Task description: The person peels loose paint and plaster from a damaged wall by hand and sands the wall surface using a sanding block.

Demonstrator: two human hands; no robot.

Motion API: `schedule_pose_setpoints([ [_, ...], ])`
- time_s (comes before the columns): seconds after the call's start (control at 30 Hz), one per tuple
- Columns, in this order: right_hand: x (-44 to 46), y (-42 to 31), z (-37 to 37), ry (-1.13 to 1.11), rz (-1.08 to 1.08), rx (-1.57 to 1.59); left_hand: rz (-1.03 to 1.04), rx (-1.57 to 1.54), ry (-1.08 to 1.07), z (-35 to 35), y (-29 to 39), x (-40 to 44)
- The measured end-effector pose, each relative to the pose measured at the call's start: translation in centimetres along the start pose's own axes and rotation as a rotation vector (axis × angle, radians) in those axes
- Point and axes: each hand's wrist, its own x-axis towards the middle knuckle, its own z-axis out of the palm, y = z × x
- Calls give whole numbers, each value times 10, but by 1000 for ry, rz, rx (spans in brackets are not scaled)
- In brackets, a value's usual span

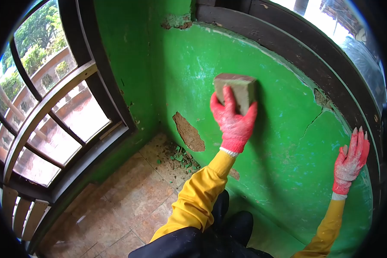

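My left hand (235,122), in a red and white glove, is closed around a rectangular block (241,89) with a grey-beige face and a brown edge. The block is up against the green wall (288,129), slightly blurred; whether it presses on the wall I cannot tell. To the right, my right hand (350,161), in a matching glove, lies on the wall beside the dark window frame with its fingers stretched out. Its fingertips reach the frame's edge, and it holds nothing.
Bare patches (188,131) and a crack (310,124) mark the wall. Paint chips and rubble (180,159) lie on the tiled floor (129,189) in the corner. A dark-framed barred window (51,99) stands at left; a curved dark window frame (314,51) runs along the upper right.
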Motion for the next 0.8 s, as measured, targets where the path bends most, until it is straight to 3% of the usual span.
schedule_pose_setpoints([
  [0.07, 2, -2, 1, 30, 4, 31, -288, 33, 33, -6, -36, -35],
  [0.17, 0, -4, -2, -26, 53, -10, -1181, -223, 264, -17, -83, -89],
  [0.23, 0, -6, -2, 12, 77, 7, -1309, -37, 212, -11, -59, -79],
  [0.3, -2, -6, -1, 15, 73, 25, -907, -116, 179, 6, -12, -52],
  [0.37, 0, -5, -1, -2, 74, 20, -358, -37, 42, 11, 30, -13],
  [0.43, 0, -5, 0, 42, 59, 59, -36, 69, -41, 11, 45, 3],
  [0.47, 0, -5, -1, 43, 63, 58, -17, 81, -7, 11, 33, -5],
  [0.5, 2, -6, -1, 39, 76, 44, -86, 39, 13, 8, 8, -20],
  [0.63, 1, -10, -5, 6, 116, 42, -1182, -244, 231, -23, -84, -100],
  [0.67, 2, -10, -7, 8, 118, 59, -1331, -181, 231, -25, -85, -118],
  [0.77, 2, -11, -8, 53, 106, 62, -1248, -41, 159, -11, -27, -87],
  [0.8, 3, -12, -9, 63, 99, 77, -993, -78, 111, -9, -18, -71],
])
